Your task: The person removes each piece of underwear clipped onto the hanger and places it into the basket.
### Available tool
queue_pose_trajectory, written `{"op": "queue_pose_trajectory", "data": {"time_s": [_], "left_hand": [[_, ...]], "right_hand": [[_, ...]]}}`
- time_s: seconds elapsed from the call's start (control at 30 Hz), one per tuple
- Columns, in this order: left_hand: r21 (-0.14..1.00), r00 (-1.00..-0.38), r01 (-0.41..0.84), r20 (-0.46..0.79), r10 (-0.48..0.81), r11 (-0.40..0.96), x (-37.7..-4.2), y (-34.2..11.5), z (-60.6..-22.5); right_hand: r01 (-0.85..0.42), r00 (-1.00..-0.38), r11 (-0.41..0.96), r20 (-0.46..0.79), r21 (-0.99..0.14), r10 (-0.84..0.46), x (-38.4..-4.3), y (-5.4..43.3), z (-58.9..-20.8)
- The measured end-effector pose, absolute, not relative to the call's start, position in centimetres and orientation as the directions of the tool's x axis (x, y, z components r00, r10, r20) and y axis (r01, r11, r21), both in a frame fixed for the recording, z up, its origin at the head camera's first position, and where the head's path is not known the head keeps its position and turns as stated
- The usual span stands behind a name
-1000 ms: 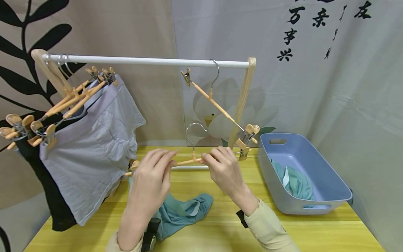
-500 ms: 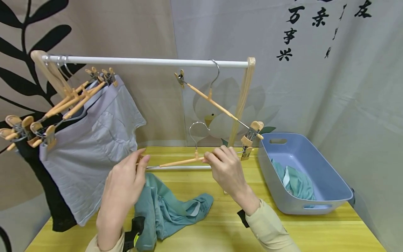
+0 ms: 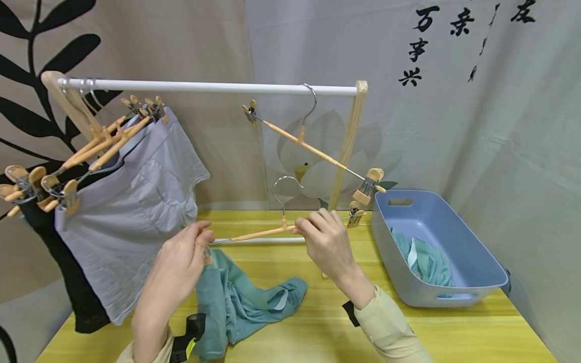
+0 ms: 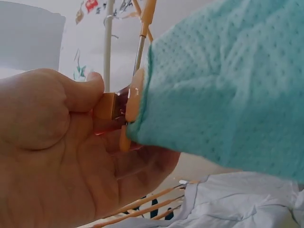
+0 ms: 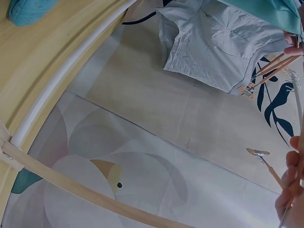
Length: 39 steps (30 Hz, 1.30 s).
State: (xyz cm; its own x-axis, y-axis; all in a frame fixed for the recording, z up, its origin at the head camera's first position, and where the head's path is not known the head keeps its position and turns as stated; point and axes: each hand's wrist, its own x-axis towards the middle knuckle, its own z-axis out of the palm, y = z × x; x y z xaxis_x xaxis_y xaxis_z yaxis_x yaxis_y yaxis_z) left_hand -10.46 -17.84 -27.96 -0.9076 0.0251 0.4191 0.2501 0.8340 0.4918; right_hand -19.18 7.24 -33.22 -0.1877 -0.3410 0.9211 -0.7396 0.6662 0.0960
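Note:
My right hand (image 3: 327,247) grips the bar of a clip hanger (image 3: 258,234) to the right of its upright metal hook. At the hanger's left end my left hand (image 3: 177,264) pinches the clip (image 4: 135,97) between thumb and fingers. In the left wrist view the clip sits at the edge of a teal garment (image 4: 213,99). This teal cloth (image 3: 215,307) hangs down in the head view and trails onto the table. A free clip (image 3: 355,216) shows at the hanger's right end. Only my right fingertips appear at the edge of the right wrist view.
A white rail (image 3: 204,87) on wooden posts carries a bare clip hanger (image 3: 301,141) in front of me. Grey shorts (image 3: 136,212) and a black garment (image 3: 68,272) hang at its left. A blue basket (image 3: 436,217) with teal cloth stands on the right of the yellow table (image 3: 363,333).
My left hand has moved left along the hanger to its left clip, uncovering the bar and the teal garment. The bare hanger on the rail has turned slightly. My right hand stays put.

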Motion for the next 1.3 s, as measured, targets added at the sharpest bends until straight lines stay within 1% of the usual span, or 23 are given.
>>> {"op": "queue_pose_trajectory", "data": {"time_s": [0.17, 0.5, 0.8, 1.13, 1.3], "left_hand": [[0.521, -0.892, 0.271, 0.452, 0.009, 0.81, -10.47, -17.75, -28.04], [0.586, -0.846, 0.291, 0.526, -0.082, 0.756, -10.2, -17.51, -28.12], [0.592, -0.829, 0.267, 0.544, -0.132, 0.761, -9.96, -17.39, -28.11], [0.579, -0.807, 0.275, 0.573, -0.142, 0.768, -9.94, -17.39, -28.16], [0.583, -0.806, 0.27, 0.572, -0.15, 0.766, -9.93, -17.37, -28.15]], "right_hand": [[-0.741, -0.194, 0.665, 0.921, 0.088, -0.338, -19.25, 7.2, -33.3], [-0.753, -0.2, 0.654, 0.921, 0.074, -0.334, -19.27, 7.22, -33.36], [-0.752, -0.209, 0.656, 0.919, 0.067, -0.333, -19.27, 7.2, -33.37], [-0.76, -0.21, 0.647, 0.919, 0.062, -0.335, -19.28, 7.21, -33.32], [-0.758, -0.212, 0.65, 0.919, 0.061, -0.334, -19.21, 7.22, -33.25]]}}
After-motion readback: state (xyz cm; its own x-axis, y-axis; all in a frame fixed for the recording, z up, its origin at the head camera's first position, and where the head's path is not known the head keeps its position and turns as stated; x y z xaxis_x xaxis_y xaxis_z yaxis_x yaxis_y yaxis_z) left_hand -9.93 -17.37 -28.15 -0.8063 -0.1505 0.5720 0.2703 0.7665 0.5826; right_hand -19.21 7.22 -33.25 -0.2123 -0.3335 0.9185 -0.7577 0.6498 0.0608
